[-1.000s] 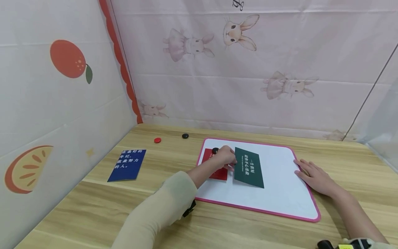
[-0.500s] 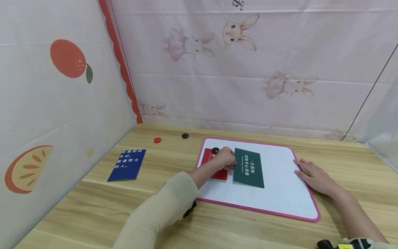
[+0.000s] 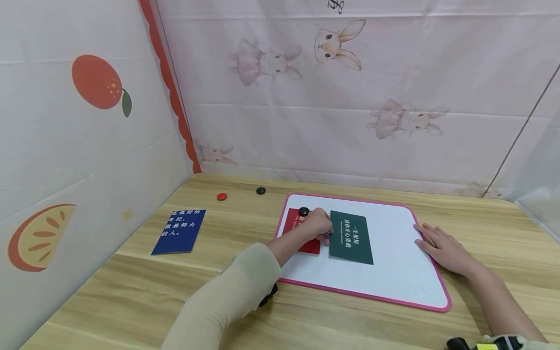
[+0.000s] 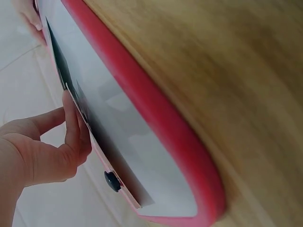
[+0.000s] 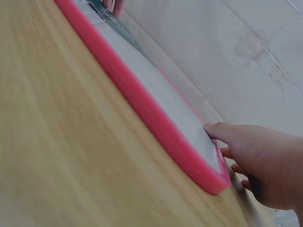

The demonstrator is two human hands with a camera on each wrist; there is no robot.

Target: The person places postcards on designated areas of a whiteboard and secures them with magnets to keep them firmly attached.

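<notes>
My left hand [image 3: 318,224] pinches the left edge of a dark green card [image 3: 350,239] with white lettering, low over a white magnetic board [image 3: 402,272] with a pink rim. Partly under that hand lies a red card [image 3: 311,247], and a round black magnet [image 3: 304,211] sits near its top. The left wrist view shows the fingers at the green card's edge, with the black magnet [image 4: 112,181] on the red card. At the board's right rim rests my right hand [image 3: 448,248], fingers extended, thumb [image 5: 218,130] on the edge in the right wrist view.
A blue card [image 3: 179,232] with white writing lies on the wooden table [image 3: 109,301] at the left. Farther back are a red magnet [image 3: 221,197] and another black magnet [image 3: 260,190]. Printed cloth walls [image 3: 280,126] stand behind and to the left.
The top edge of the green card has dropped slightly, and the card lies flatter over the board. My left hand has shifted only a little; the right hand keeps its place.
</notes>
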